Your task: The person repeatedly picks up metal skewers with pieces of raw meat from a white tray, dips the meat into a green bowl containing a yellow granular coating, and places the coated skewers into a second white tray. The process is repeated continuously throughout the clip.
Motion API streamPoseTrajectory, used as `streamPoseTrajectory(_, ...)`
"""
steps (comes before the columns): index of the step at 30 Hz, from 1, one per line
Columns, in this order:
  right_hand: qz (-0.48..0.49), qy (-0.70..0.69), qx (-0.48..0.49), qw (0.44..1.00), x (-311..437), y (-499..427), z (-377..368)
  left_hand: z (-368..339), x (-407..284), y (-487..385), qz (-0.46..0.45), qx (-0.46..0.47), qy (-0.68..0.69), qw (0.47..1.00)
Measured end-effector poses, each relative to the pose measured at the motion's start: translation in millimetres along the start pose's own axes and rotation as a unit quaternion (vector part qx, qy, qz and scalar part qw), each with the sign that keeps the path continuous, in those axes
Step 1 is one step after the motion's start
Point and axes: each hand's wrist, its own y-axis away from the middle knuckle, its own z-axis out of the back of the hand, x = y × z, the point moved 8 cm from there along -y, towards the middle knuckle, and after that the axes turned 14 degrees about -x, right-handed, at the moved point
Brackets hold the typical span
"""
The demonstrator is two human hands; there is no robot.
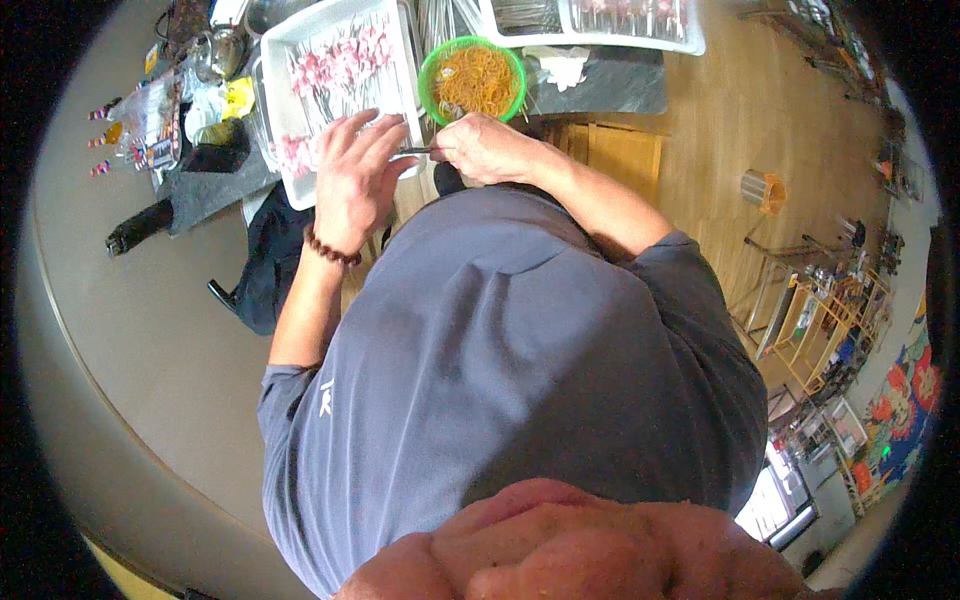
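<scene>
My left hand (360, 169), with a brown bead bracelet (330, 246) at the wrist, is over the near end of a white tray (274, 82). Its fingers are spread, and whether the palm holds anything is hidden. In the tray lie rows of pink meat pieces on thin skewers (341, 64). More pink pieces (295, 154) show just left of that hand. My right hand (484, 148) pinches the end of a narrow dark stick or bundle (415, 150), which runs towards my left thumb. Right beyond the right hand, a green basket (425, 79) holds thin orange-brown strands (480, 79).
Another white tray (630, 43) with skewers stands at the back right, beside a crumpled white tissue (564, 69) on the dark counter (637, 82). At left are a metal kettle (219, 52), bottles (142, 112) and a black cloth (270, 262). A bin (759, 189) stands on the floor.
</scene>
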Motion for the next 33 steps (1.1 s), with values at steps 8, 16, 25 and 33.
streamPoseTrajectory(8,-0.204,-0.185,0.101,0.956,-65.1,11.1,-25.5,-69.0,23.2,76.3,0.190,0.204,0.009,0.960)
streamPoseTrajectory(16,-0.076,0.339,-0.148,0.926,-112.5,-31.5,27.1,-21.7,74.3,165.4,0.449,0.180,-0.062,0.873)
streamPoseTrajectory(25,-0.190,0.295,-0.204,0.914,-146.1,-39.6,32.4,-16.6,74.3,176.4,0.440,0.106,-0.015,0.892)
streamPoseTrajectory(33,-0.379,-0.398,-0.261,0.793,-152.8,-15.0,41.8,-1.3,81.0,158.1,0.444,0.111,0.000,0.889)
